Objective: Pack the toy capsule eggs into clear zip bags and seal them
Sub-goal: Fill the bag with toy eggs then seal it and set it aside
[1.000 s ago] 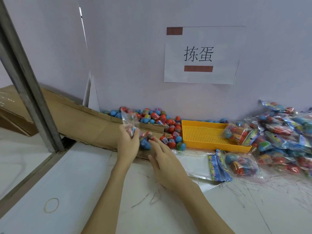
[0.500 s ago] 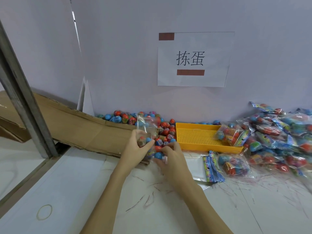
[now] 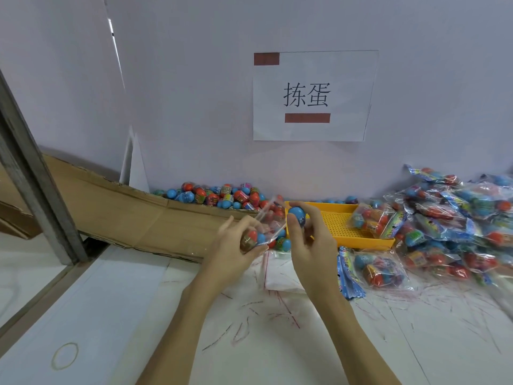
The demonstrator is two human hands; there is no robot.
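Blue capsule egg [image 3: 297, 215] pinched in right hand [image 3: 313, 245], left hand [image 3: 230, 248] gripping clear egg-filled zip bag [image 3: 263, 229]

wall [image 3: 194, 79]: pale lilac | table [image 3: 138, 315]: white, scribbled | post [image 3: 33, 173]: grey metal

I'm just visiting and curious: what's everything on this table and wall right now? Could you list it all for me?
Loose capsule eggs: too many to count, red and blue, heaped against the back wall.
Clear zip bag: one, holding a few eggs, in the left hand.
Blue egg: one, in the right hand's fingertips.
Tray: one, yellow, perforated, right of the heap.
Filled bags: a large pile, far right.
Empty bags: a flat stack, clear, under the right hand.
Printed blue cards: a stack, beside the empty bags.
Cardboard: brown flap, left.
Paper sign: one, white, on the wall.
Rubber band: one, bottom left.
Left hand: holds the bag.
Right hand: holds the egg.
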